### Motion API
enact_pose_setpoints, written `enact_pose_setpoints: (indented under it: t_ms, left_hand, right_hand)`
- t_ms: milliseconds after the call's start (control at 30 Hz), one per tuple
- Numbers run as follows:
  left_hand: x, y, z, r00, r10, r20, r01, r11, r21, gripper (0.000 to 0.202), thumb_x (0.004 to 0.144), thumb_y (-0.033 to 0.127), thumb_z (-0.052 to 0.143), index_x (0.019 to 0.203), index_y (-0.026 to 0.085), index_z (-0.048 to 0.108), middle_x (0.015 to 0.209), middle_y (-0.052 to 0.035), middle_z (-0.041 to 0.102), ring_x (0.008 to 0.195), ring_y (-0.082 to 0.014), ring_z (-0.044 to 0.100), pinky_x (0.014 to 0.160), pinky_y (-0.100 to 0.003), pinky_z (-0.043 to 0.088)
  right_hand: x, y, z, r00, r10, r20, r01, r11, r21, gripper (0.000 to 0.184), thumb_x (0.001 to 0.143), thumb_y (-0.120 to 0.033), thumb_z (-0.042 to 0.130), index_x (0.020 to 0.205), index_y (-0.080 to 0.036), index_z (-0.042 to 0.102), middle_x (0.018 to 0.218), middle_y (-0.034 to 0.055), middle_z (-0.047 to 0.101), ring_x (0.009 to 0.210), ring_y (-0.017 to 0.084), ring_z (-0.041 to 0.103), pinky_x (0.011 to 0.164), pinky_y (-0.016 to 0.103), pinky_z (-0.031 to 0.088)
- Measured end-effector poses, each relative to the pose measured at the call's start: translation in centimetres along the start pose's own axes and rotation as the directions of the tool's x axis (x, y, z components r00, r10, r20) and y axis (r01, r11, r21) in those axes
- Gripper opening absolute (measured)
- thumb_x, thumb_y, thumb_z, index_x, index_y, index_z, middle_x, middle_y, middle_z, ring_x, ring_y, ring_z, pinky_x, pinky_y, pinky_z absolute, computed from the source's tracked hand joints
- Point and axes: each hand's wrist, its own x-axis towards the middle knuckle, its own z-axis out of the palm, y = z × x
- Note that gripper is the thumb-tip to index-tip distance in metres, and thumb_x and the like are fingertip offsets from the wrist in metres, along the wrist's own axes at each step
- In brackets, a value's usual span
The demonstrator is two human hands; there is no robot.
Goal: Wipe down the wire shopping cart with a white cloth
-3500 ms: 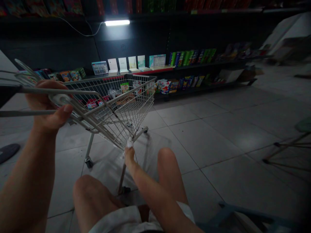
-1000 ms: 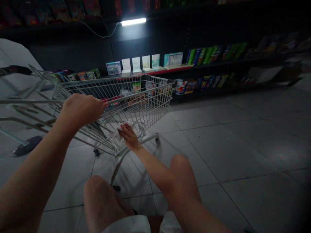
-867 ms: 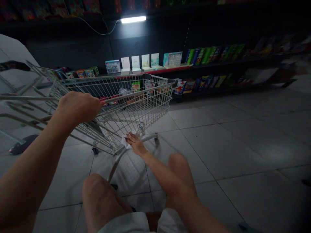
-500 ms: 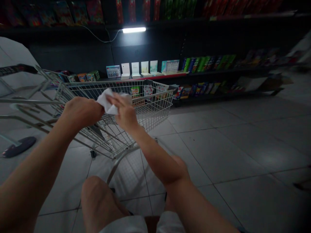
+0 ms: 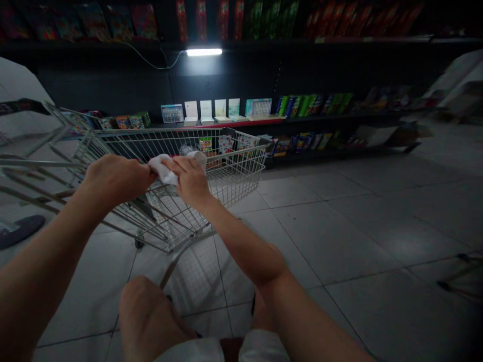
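A metal wire shopping cart [image 5: 241,173] stands in front of me, its basket reaching away to the right. My left hand [image 5: 116,178] is closed at the cart's near top rail, with its fingertips mostly hidden on the far side. Against its knuckles lies one end of a crumpled white cloth [image 5: 166,170]. My right hand [image 5: 192,182] holds that cloth over the same rail, fingers bent across it and pointing left. A clear crinkled item in the basket shows partly behind the cloth.
Behind the cart runs a dark shelf unit [image 5: 124,80] with boxes, bottles and packets. A lit tube lamp [image 5: 204,52] hangs on it. More metal cart bars [image 5: 41,163] and a dark round base [image 5: 22,231] are at the left. Grey floor tiles [image 5: 339,226] spread to the right.
My right hand and the cloth have come down from a blurred, raised position onto the rail, and the cloth is flatter. The view has shifted slightly; my left hand stays at the rail.
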Motion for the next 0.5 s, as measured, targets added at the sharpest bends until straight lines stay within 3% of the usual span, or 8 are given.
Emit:
enact_pose_setpoints:
  t_ms: [33, 100, 200, 267, 333, 433, 500]
  left_hand:
    - [-0.3, -0.2, 0.0, 1.0, -0.001, -0.002, 0.001, 1.0, 0.004, 0.064, 0.099, 0.048, 0.018, 0.107, 0.012, 0.071, 0.084, -0.0205, 0.074, 0.086, -0.0405, 0.072, 0.069, -0.051, 0.054]
    - [-0.9, -0.8, 0.0, 0.999, -0.018, 0.027, 0.018, 1.0, -0.009, 0.064, 0.099, 0.049, 0.02, 0.104, 0.012, 0.071, 0.088, -0.0209, 0.074, 0.087, -0.041, 0.072, 0.069, -0.05, 0.054]
    - [-1.3, -1.1, -0.3, 0.991, -0.062, 0.121, 0.071, 0.995, -0.068, 0.067, 0.097, 0.057, 0.02, 0.1, 0.014, 0.072, 0.094, -0.0192, 0.075, 0.088, -0.0404, 0.071, 0.071, -0.051, 0.054]
    - [-0.7, -0.5, -0.6, 0.988, -0.07, 0.134, 0.087, 0.989, -0.124, 0.07, 0.096, 0.059, 0.016, 0.102, 0.015, 0.071, 0.096, -0.0186, 0.074, 0.091, -0.0405, 0.07, 0.074, -0.052, 0.053]
    - [0.7, 0.6, -0.8, 0.994, -0.018, 0.11, 0.038, 0.982, -0.185, 0.07, 0.096, 0.055, 0.013, 0.109, 0.014, 0.068, 0.1, -0.0195, 0.073, 0.096, -0.0398, 0.069, 0.076, -0.05, 0.052]
    - [3.4, 2.0, -1.0, 0.988, 0.119, 0.098, -0.088, 0.956, -0.28, 0.06, 0.096, 0.046, 0.018, 0.114, 0.013, 0.066, 0.104, -0.0196, 0.072, 0.096, -0.0354, 0.069, 0.079, -0.043, 0.05]
    - [4.9, 2.2, -0.8, 0.97, 0.215, 0.114, -0.159, 0.915, -0.37, 0.054, 0.094, 0.044, 0.024, 0.107, 0.014, 0.067, 0.095, -0.0157, 0.073, 0.089, -0.0286, 0.069, 0.078, -0.035, 0.049]
  right_hand:
    - [-0.1, 0.1, -0.2, 1.0, -0.024, 0.02, 0.024, 1.0, 0.001, 0.047, 0.093, -0.014, 0.044, 0.137, -0.026, 0.053, 0.128, 0.0032, 0.059, 0.119, 0.02, 0.052, 0.11, 0.038, 0.043]
    - [-1.0, 2.9, -1.2, 0.999, 0.016, 0.037, -0.016, 1.0, -0.008, 0.048, 0.092, -0.011, 0.044, 0.136, -0.026, 0.055, 0.128, 0.0033, 0.06, 0.118, 0.02, 0.053, 0.111, 0.038, 0.044]
    - [-2.8, 9.2, -2.9, 0.972, 0.236, -0.01, -0.236, 0.971, -0.04, 0.049, 0.085, -0.005, 0.045, 0.129, -0.02, 0.061, 0.125, 0.0076, 0.062, 0.117, 0.023, 0.054, 0.11, 0.044, 0.045]
    - [-3.4, 11.1, -3.5, 0.932, 0.353, -0.075, -0.357, 0.933, -0.05, 0.048, 0.082, -0.003, 0.045, 0.123, -0.016, 0.065, 0.121, 0.0102, 0.063, 0.116, 0.025, 0.055, 0.109, 0.047, 0.045]
    - [-3.3, 9.7, -3.1, 0.926, 0.355, -0.126, -0.361, 0.932, -0.032, 0.046, 0.083, -0.003, 0.045, 0.121, -0.017, 0.066, 0.12, 0.0097, 0.064, 0.116, 0.024, 0.056, 0.109, 0.047, 0.046]
    - [-3.1, 4.6, -0.9, 0.971, 0.158, -0.178, -0.153, 0.987, 0.041, 0.048, 0.089, -0.007, 0.042, 0.132, -0.019, 0.06, 0.134, 0.0073, 0.059, 0.132, 0.021, 0.048, 0.118, 0.041, 0.04]
    - [-4.1, 2.2, 1.2, 0.972, 0.064, -0.228, -0.045, 0.995, 0.091, 0.046, 0.093, -0.01, 0.039, 0.134, -0.02, 0.059, 0.144, 0.0053, 0.053, 0.143, 0.018, 0.038, 0.123, 0.038, 0.034]
